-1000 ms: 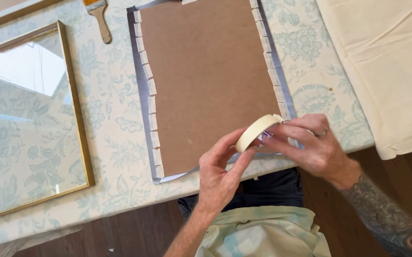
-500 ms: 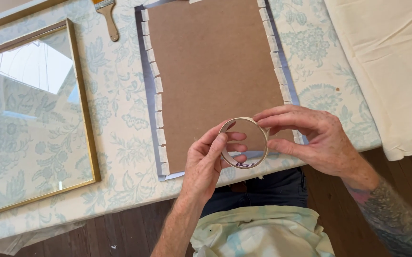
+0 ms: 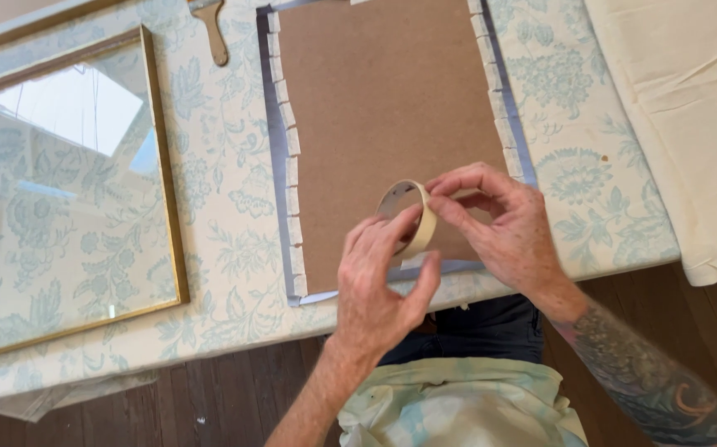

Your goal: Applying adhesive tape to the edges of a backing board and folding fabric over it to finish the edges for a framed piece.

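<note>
A roll of cream masking tape (image 3: 410, 213) is held upright between both hands, just above the near edge of a brown backing board (image 3: 387, 108). My left hand (image 3: 379, 281) grips the roll from the near side with fingers and thumb. My right hand (image 3: 503, 228) pinches the roll's right side with its fingertips. The board lies on a grey sheet whose borders are folded over it and fixed by short tape strips (image 3: 293, 178) along the left and right edges.
A gold-framed glass pane (image 3: 69, 190) lies at the left on the floral tablecloth (image 3: 226, 223). A brush handle (image 3: 213, 33) lies at the top. A cream cloth (image 3: 689, 108) covers the right side. Dark wood floor lies below the table edge.
The roll has turned in my hands, from showing its open ring to nearly edge-on, and both hands have risen slightly over the board's near edge. The view has shifted a little.
</note>
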